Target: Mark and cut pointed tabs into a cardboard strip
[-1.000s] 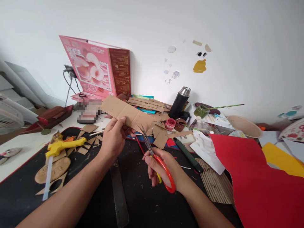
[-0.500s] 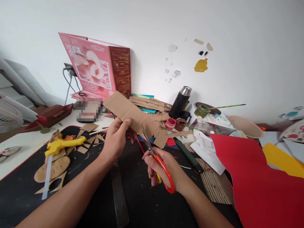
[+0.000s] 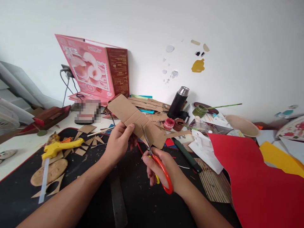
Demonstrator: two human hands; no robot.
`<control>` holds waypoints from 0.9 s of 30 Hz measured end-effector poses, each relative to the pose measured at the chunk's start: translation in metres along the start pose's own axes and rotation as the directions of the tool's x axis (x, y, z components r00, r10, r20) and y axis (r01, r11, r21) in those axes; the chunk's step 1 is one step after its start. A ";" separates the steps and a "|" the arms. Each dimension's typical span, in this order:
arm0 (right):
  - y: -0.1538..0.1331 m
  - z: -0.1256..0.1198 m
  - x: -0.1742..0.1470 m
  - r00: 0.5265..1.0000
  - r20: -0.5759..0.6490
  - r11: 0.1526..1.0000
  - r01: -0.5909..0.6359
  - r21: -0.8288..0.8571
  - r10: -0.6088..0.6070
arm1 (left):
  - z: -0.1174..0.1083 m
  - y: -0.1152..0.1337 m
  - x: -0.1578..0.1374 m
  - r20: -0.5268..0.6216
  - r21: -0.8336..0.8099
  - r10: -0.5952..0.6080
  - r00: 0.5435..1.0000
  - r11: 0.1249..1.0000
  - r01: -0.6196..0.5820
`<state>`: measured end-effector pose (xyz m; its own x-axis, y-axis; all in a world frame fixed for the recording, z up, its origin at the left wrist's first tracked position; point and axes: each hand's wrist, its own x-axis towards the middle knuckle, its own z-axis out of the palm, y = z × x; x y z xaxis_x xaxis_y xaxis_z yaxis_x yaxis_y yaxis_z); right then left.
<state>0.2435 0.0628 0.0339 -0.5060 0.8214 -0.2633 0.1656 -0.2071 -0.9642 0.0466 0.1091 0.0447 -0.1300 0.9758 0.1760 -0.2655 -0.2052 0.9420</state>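
Observation:
My left hand (image 3: 121, 141) pinches the lower left edge of a creased strip of brown cardboard (image 3: 127, 110), thumb on top and fingers underneath. The strip is raised above the desk and slants down to the right. In my right hand (image 3: 163, 167) is a pair of scissors (image 3: 163, 172) with a red and a yellow handle, blades pointing up and away. The blade tips lie at the cardboard's near edge, overlapping it in view; whether they are cutting into it I cannot tell. Below my hands a metal ruler (image 3: 118, 198) lies on the black mat (image 3: 142, 205).
A yellow glue gun (image 3: 60, 145) and cardboard scraps (image 3: 86, 128) lie left. Behind stand a pink box (image 3: 92, 69), a black thermos (image 3: 178, 103) and paint jars (image 3: 169, 123). To the right are a green cutter (image 3: 186, 155), corrugated card (image 3: 213, 180) and red sheet (image 3: 261, 183).
The cardboard has shifted slightly to the right and down, nearer the scissors, with my left hand moving along. My right hand keeps its hold on the scissors. The whole view has shifted a little.

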 end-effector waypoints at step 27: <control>-0.009 0.002 -0.001 0.999 -0.037 0.995 0.013 -0.103 -0.017 | -0.001 0.000 0.003 0.021 0.069 0.001 1.000 0.998 -0.002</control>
<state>0.2410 0.0624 0.0427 -0.4772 0.8437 -0.2459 0.2458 -0.1405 -0.9591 0.0454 0.1114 0.0454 -0.1098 0.9770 0.1829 -0.1982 -0.2018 0.9592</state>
